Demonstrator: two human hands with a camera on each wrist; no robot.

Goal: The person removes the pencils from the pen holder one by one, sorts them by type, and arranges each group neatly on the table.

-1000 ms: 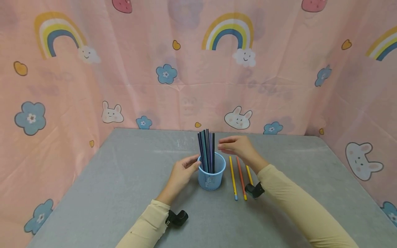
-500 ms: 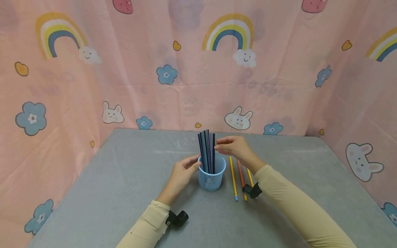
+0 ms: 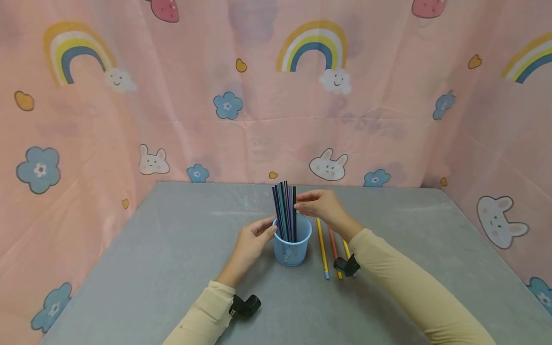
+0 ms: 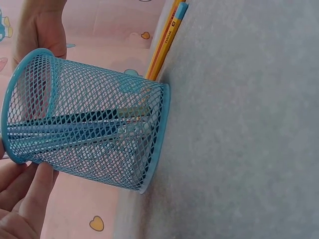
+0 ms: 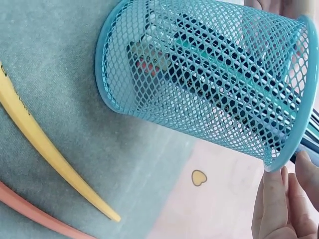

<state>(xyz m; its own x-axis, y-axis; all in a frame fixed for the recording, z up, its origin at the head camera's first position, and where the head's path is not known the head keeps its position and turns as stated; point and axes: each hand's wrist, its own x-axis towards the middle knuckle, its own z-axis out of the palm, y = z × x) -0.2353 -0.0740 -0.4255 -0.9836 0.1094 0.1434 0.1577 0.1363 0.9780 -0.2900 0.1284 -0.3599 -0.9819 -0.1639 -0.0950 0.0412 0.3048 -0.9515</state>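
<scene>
Between left hand (image 3: pixel 250 242), pinching the cup (image 3: pixel 290 254), and right hand (image 3: pixel 322 207) — fingers bent, grip unclear — dark pencils (image 3: pixel 285 208) stand nearly upright, nearer the right.

Pink fabric (image 3: pixel 267 132), lightly creased, hung on three sides; printed rainbows (image 3: pixel 312 38), blue flowers (image 3: pixel 227 105), white rabbits (image 3: pixel 328 166), yellow hearts (image 3: pixel 241 65). Grey tabletop (image 3: pixel 151 268), one, under soft light.
</scene>
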